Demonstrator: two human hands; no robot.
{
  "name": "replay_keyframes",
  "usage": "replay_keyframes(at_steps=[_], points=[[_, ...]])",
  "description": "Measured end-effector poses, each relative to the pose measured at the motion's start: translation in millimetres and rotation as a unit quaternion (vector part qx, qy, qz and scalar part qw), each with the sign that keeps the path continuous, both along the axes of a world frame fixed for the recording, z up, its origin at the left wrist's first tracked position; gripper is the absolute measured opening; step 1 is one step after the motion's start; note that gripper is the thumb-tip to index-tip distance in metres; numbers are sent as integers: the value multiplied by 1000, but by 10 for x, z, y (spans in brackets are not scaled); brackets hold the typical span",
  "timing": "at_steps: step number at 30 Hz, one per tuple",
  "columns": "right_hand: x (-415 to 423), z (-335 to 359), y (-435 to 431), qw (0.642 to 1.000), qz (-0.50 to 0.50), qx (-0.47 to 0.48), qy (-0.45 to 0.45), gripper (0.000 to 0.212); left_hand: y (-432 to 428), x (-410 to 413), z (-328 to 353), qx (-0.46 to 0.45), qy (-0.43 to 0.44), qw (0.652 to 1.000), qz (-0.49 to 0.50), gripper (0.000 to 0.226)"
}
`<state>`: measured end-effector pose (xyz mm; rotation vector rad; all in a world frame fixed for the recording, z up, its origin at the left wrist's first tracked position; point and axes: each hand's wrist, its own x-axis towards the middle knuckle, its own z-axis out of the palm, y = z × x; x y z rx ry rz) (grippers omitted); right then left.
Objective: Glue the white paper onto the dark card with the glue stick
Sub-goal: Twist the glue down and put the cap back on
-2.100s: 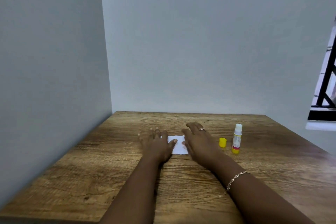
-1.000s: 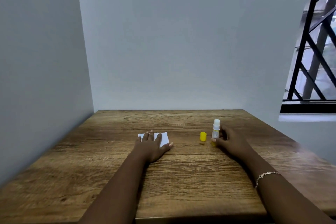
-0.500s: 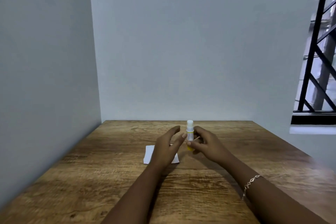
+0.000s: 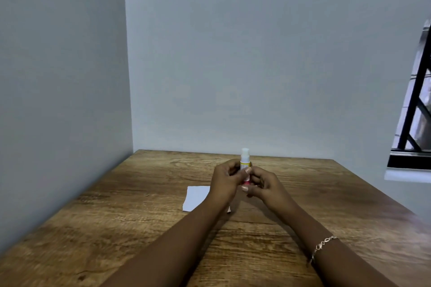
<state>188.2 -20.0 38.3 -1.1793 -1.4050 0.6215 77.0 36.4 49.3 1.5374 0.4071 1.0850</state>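
An uncapped glue stick [image 4: 245, 161] stands upright above the table, its white tip pointing up. My left hand [image 4: 226, 182] grips its body from the left. My right hand [image 4: 263, 184] holds its lower end from the right. The white paper [image 4: 194, 197] lies flat on the wooden table [image 4: 140, 216], just left of and partly under my left wrist. No dark card shows; a small reddish corner [image 4: 229, 210] peeks out below my left forearm. The yellow cap is hidden.
Grey walls close in on the left and at the back of the table. A barred window [image 4: 415, 112] is at the right. A bracelet [image 4: 323, 246] is on my right wrist.
My right hand took the glue stick from the right side of the table and brought it to the middle. My left hand left the paper and closed on the stick.
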Motion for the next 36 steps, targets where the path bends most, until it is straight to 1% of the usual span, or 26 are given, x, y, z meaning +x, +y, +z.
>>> replay_keyframes(at_steps=[3,7,11,14,16,20,22,24,30,34,36], points=[[100,-18,29,999,14,-10,31,31,54,64,15,-14,8,1000,-16,22],[112,-43,85,998,7,-13,54,31,109,108,-75,-38,-14,999,-14,20],[11,-24,118,999,-11,9,43,38,127,82,-82,-53,-47,997,-21,19],[-34,-53,117,999,-34,24,8,34,120,41,-81,-79,-54,995,-34,21],[-27,-46,106,1000,-24,14,9,31,125,10,-78,-86,-55,994,-42,21],[6,16,55,998,31,-21,45,31,153,-57,-54,-76,-47,995,-51,22],[5,35,36,998,24,-26,49,29,149,-58,-54,-67,-40,996,-52,20],[-15,46,40,999,10,-22,36,30,142,-46,-57,-63,-39,996,-53,16],[-63,18,31,1000,-20,-12,-1,34,130,-39,-62,-80,-52,993,-70,16],[-39,38,-10,998,25,-31,38,33,164,-58,-60,-75,-43,994,-68,19],[-29,38,-15,998,24,-36,52,33,172,-58,-64,-73,-39,994,-73,17]])
